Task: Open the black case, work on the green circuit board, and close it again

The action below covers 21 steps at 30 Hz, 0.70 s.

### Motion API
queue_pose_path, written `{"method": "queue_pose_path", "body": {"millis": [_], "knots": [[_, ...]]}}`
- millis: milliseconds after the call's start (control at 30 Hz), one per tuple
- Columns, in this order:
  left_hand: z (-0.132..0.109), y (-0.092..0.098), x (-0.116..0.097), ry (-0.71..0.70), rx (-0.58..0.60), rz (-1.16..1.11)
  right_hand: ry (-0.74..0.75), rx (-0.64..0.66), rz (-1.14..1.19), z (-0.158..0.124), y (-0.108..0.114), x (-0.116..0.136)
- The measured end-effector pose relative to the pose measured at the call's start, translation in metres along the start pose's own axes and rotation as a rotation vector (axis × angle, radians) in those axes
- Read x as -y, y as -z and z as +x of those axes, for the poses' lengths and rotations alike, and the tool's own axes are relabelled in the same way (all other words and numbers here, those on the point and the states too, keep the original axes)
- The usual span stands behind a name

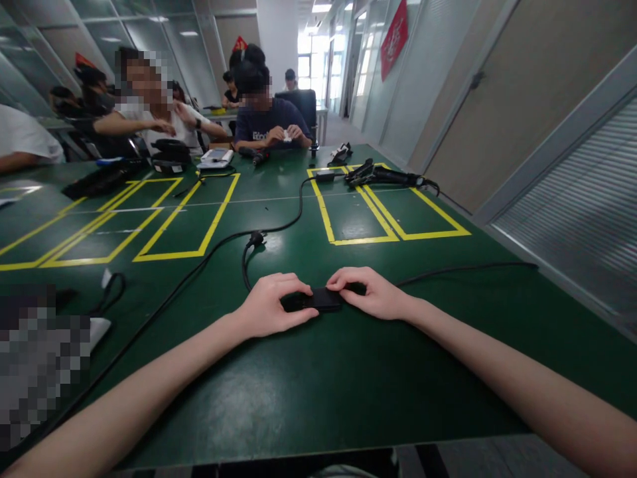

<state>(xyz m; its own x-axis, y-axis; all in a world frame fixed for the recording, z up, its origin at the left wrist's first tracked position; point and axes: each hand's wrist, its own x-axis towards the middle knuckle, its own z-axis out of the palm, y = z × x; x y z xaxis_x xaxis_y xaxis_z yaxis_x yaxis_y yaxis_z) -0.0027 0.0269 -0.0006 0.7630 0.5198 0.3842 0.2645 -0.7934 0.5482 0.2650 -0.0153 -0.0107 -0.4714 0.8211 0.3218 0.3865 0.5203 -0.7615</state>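
A flat black box (326,300), which looks like a power adapter, lies on the green table between my hands. The fingers and thumb of my left hand (273,305) grip its left end. At the right end, my right hand (373,293) pinches it with thumb and fingertips. From behind my left hand a short black cable (245,265) curves up to a black plug (256,239). Another black cable (462,269) runs from behind my right hand towards the table's right edge. My palms hide where the cables meet the box.
A long black cable (199,265) crosses the green table (318,398) to a second adapter (326,177). Yellow tape rectangles (363,241) mark the far half, with a black jointed device (383,176) lying across them. Two people (271,123) work opposite. A pixelated object (40,372) lies left.
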Motion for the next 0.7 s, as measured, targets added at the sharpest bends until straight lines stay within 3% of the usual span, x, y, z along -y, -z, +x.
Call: {"method": "queue_pose_path", "body": {"millis": [167, 300, 500, 700], "knots": [[0.012, -0.003, -0.012, 0.006, 0.083, 0.297, -0.002, -0.049, -0.026, 0.005, -0.007, 0.004], [0.028, -0.013, -0.02, -0.141, 0.175, 0.556, -0.034, -0.13, -0.036, 0.013, -0.019, 0.002], [0.048, -0.015, -0.012, -0.322, 0.189, 0.506, -0.23, -0.022, -0.316, 0.035, -0.03, -0.001], [0.061, -0.017, 0.01, -0.416, 0.159, 0.379, -0.322, 0.076, -0.374, 0.057, -0.027, -0.007]]}}
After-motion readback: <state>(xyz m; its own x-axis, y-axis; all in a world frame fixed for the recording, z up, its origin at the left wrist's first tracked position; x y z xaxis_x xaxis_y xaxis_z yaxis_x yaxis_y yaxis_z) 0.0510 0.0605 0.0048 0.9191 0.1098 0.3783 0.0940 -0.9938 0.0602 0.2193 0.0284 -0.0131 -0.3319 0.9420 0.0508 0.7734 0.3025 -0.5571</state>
